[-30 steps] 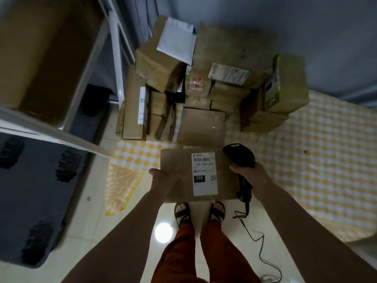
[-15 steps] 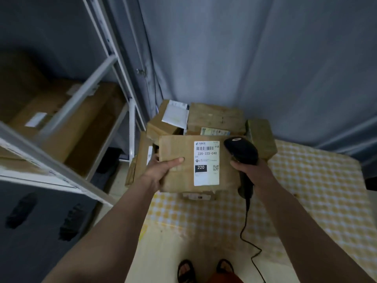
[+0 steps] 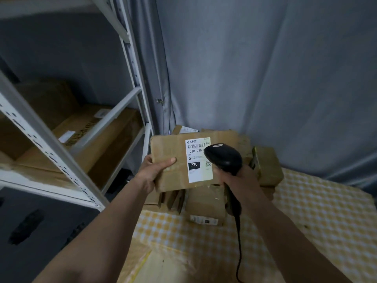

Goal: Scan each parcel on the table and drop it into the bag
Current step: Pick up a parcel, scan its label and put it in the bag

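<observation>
1. Left hand (image 3: 157,172) grips the parcel (image 3: 173,164) at frame centre, label (image 3: 199,160) facing up
2. Right hand (image 3: 238,178) grips the scanner (image 3: 223,158); pull it back off the barcode, then trigger

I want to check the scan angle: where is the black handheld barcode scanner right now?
In the head view, right of centre, the black handheld barcode scanner is gripped by the right hand, its head over the white label of the brown cardboard parcel.

scanner (image 3: 223,158) covers the end of the label (image 3: 199,160) number, its cord (image 3: 239,252) runs off the bottom edge, small print's unreadable
</observation>
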{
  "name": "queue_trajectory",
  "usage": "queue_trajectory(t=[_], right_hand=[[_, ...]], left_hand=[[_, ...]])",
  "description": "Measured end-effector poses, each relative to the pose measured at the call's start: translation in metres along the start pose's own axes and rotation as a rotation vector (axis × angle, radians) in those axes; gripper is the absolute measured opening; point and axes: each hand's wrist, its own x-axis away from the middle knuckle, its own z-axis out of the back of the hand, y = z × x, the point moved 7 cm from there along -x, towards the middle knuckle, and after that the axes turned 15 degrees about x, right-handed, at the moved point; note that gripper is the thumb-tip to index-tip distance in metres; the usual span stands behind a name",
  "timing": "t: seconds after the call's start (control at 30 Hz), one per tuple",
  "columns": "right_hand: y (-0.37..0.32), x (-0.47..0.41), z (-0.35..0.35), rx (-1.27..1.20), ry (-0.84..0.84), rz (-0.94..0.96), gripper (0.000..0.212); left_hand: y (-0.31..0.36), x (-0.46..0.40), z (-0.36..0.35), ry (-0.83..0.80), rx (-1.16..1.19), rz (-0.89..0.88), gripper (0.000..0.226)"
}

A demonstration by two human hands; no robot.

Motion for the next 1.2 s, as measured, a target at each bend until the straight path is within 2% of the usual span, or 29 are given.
queue_trajectory(t=[0.07, 0.4, 0.6, 0.63, 0.7, 0.77, 0.83, 1.0, 1.07, 1.13, 1.2], right_hand=[[-0.004, 0.004, -0.007, -0.02, -0.03, 0.026, 0.014], [-0.008, 0.013, -0.018, -0.072, -0.046, 0.053, 0.026], [-0.004, 0.015, -0.008, -0.049, -0.021, 0.032, 0.009], [-0.002, 0.015, -0.006, -0.05, -0.019, 0.034, 0.008], [0.003, 0.015, 0.0, -0.071, -0.003, 0.028, 0.007], [0.012, 0.016, 0.011, -0.072, 0.066, 0.027, 0.018], [0.029, 0.018, 0.025, -0.091, 0.172, -0.02, 0.027], [0.079, 0.039, 0.082, -0.16, 0.504, -0.198, 0.013], [0.096, 0.054, 0.104, -0.176, 0.586, -0.234, 0.021], [0.111, 0.07, 0.12, -0.223, 0.62, -0.278, 0.023], [0.124, 0.088, 0.136, -0.251, 0.654, -0.314, 0.025]], left_hand=[[-0.002, -0.003, 0.008, 0.001, 0.02, -0.001, 0.116], [-0.002, 0.004, 0.02, 0.006, 0.089, 0.002, 0.118], [-0.005, 0.01, 0.008, -0.011, 0.084, 0.02, 0.109], [-0.007, 0.011, 0.005, -0.005, 0.078, 0.037, 0.104], [-0.011, 0.013, -0.004, 0.005, 0.072, 0.088, 0.072], [-0.023, 0.015, -0.017, -0.01, 0.069, 0.2, 0.045], [-0.037, 0.017, -0.029, -0.034, 0.072, 0.302, 0.037], [-0.073, 0.02, -0.07, -0.142, 0.012, 0.408, 0.013], [-0.089, 0.023, -0.093, -0.216, -0.033, 0.453, 0.015], [-0.105, 0.028, -0.115, -0.283, -0.087, 0.493, 0.034], [-0.121, 0.036, -0.139, -0.346, -0.142, 0.523, 0.041]])
